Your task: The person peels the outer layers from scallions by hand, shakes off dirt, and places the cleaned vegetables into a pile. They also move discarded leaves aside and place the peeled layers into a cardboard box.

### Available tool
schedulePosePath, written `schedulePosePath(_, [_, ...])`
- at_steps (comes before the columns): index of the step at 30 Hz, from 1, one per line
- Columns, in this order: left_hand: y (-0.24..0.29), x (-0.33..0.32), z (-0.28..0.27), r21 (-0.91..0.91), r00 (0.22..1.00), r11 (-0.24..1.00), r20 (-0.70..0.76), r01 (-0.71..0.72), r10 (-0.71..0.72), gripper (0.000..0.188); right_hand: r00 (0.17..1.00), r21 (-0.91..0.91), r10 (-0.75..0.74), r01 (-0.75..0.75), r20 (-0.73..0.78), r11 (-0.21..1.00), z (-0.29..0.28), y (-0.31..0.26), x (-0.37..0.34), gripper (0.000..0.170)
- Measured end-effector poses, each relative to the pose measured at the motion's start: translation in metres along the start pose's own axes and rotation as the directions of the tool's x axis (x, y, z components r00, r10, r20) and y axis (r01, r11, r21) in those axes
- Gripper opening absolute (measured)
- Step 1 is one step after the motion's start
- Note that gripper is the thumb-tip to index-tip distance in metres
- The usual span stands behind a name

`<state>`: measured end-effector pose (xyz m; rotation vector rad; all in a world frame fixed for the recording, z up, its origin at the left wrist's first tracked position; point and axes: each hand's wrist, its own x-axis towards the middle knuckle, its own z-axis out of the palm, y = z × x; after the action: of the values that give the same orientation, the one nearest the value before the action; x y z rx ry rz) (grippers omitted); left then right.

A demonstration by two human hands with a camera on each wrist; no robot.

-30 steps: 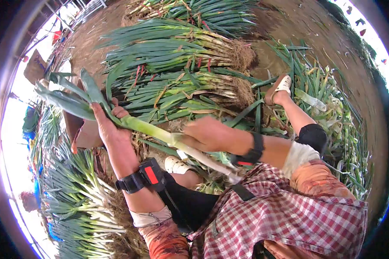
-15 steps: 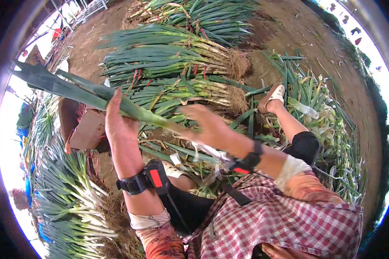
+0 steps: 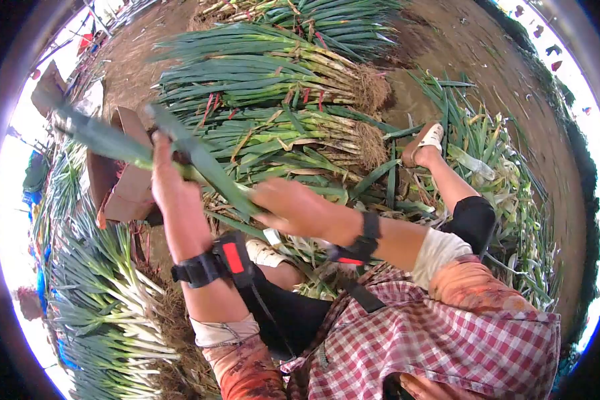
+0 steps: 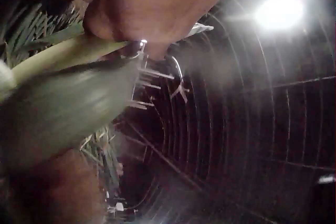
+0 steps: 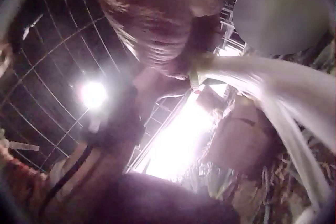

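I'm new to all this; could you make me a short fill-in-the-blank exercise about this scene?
The bare left hand grips a long, leafy green onion near the other hand, the ____ one.
The bundled green onions have ____ ties.
The red-and-white cloth garment has a ____ pattern.
The brown box is made of ____.
Missing words: right; red; checked; cardboard.

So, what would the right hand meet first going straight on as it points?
Most likely the green leaf just ahead of the right hand, with the left hand beyond it; blur and overlap leave the depth unclear.
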<state>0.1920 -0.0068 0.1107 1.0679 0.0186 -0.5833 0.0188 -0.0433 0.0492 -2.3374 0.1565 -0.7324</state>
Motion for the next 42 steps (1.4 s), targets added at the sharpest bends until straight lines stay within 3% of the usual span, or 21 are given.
schedulePosePath(2, [0.006, 0.021, -0.017, -0.106, 0.991, 0.989, -0.102, -0.099, 0.088, 0.025, 0.986, -0.037, 0.050, -0.044, 0.159, 0.998, -0.004, 0.022, -0.060, 0.036])
schedulePosePath(4, [0.021, 0.020, -0.026, -0.070, 0.980, 0.985, -0.134, -0.156, 0.145, 0.024, 0.866, -0.207, 0.369, -0.314, 0.338, 0.926, -0.003, 0.055, -0.140, 0.036])
schedulePosePath(6, [0.028, 0.016, -0.026, -0.022, 0.973, 0.981, -0.136, -0.193, 0.188, 0.024, 0.790, -0.346, 0.484, -0.365, 0.376, 0.864, -0.024, 0.075, -0.214, 0.028])
schedulePosePath(8, [0.027, 0.011, -0.027, -0.063, 0.978, 0.981, -0.112, -0.186, 0.178, 0.024, 0.452, -0.679, 0.803, -0.449, 0.389, 0.581, -0.042, 0.105, -0.279, 0.013])
schedulePosePath(11, [0.041, 0.022, -0.036, -0.111, 0.978, 0.973, -0.078, -0.203, 0.195, 0.016, 0.187, -0.796, 0.934, -0.488, 0.306, 0.358, -0.079, 0.138, -0.345, 0.021])
schedulePosePath(13, [0.043, 0.008, -0.031, -0.092, 0.974, 0.971, -0.071, -0.222, 0.216, 0.021, 0.430, -0.760, 0.848, -0.425, 0.309, 0.492, -0.085, 0.138, -0.299, 0.018])
schedulePosePath(14, [0.039, 0.010, -0.033, -0.084, 0.977, 0.974, -0.064, -0.209, 0.204, 0.021, 0.667, -0.657, 0.736, -0.503, 0.118, 0.561, -0.087, 0.112, -0.246, 0.029])
schedulePosePath(15, [0.037, 0.018, -0.033, -0.110, 0.980, 0.973, -0.020, -0.201, 0.200, 0.024, 0.787, -0.424, 0.617, -0.554, 0.014, 0.716, -0.079, 0.124, -0.215, 0.035])
schedulePosePath(17, [0.032, 0.018, -0.026, -0.075, 0.973, 0.970, -0.029, -0.230, 0.228, 0.033, 0.853, -0.069, 0.522, -0.522, -0.023, 0.850, -0.076, 0.087, -0.138, 0.034])
schedulePosePath(19, [0.030, 0.012, -0.029, -0.058, 0.977, 0.976, -0.030, -0.212, 0.211, 0.036, 0.884, 0.223, 0.447, -0.467, 0.137, 0.856, -0.065, 0.062, -0.103, 0.039])
schedulePosePath(22, [0.034, 0.044, -0.049, -0.107, 0.979, 0.975, -0.088, -0.195, 0.186, 0.042, 0.861, 0.481, 0.393, -0.506, 0.321, 0.716, -0.033, 0.060, -0.102, 0.044])
schedulePosePath(24, [0.038, 0.054, -0.069, -0.061, 0.988, 0.988, -0.072, -0.140, 0.136, 0.041, 0.643, 0.695, 0.307, -0.714, 0.701, -0.091, -0.025, 0.039, -0.112, 0.048])
schedulePosePath(26, [0.037, 0.056, -0.085, -0.083, 0.986, 0.987, -0.104, -0.141, 0.132, 0.034, 0.584, 0.433, 0.430, -0.806, 0.688, 0.403, -0.031, 0.015, -0.116, 0.050])
schedulePosePath(28, [0.034, 0.043, -0.090, 0.137, 0.987, 0.984, -0.102, -0.114, 0.128, 0.025, 0.637, 0.328, 0.454, -0.740, 0.623, 0.587, -0.039, -0.004, -0.123, 0.046])
schedulePosePath(31, [0.025, 0.061, -0.122, 0.164, 0.998, 0.985, 0.006, -0.061, 0.061, 0.024, 0.479, 0.194, 0.512, -0.836, 0.713, 0.513, -0.062, -0.038, -0.131, 0.044])
schedulePosePath(35, [0.015, 0.098, -0.177, 0.268, 0.986, 0.963, 0.159, 0.006, -0.050, 0.023, 0.596, 0.296, 0.481, -0.772, 0.643, 0.562, -0.094, -0.068, -0.136, 0.039])
schedulePosePath(36, [0.016, 0.098, -0.180, 0.284, 0.989, 0.959, 0.145, -0.013, -0.029, 0.023, 0.610, 0.281, 0.480, -0.756, 0.631, 0.591, -0.103, -0.072, -0.137, 0.037])
schedulePosePath(37, [0.020, 0.094, -0.182, 0.308, 0.994, 0.951, 0.112, -0.031, -0.004, 0.023, 0.508, 0.202, 0.469, -0.804, 0.723, 0.559, -0.115, -0.074, -0.138, 0.035])
schedulePosePath(40, [0.046, 0.079, -0.180, 0.350, 0.995, 0.932, -0.009, -0.093, 0.103, 0.027, 0.599, 0.234, 0.547, -0.770, 0.585, 0.593, -0.172, -0.079, -0.200, 0.033])
schedulePosePath(41, [0.056, 0.070, -0.179, 0.343, 0.988, 0.932, -0.053, -0.116, 0.142, 0.029, 0.524, 0.277, 0.715, -0.852, 0.462, 0.445, -0.181, -0.070, -0.220, 0.031])
schedulePosePath(42, [0.060, 0.064, -0.175, 0.344, 0.984, 0.930, -0.072, -0.130, 0.164, 0.032, 0.350, -0.004, 0.891, -0.930, 0.288, 0.367, -0.180, -0.046, -0.228, 0.029])
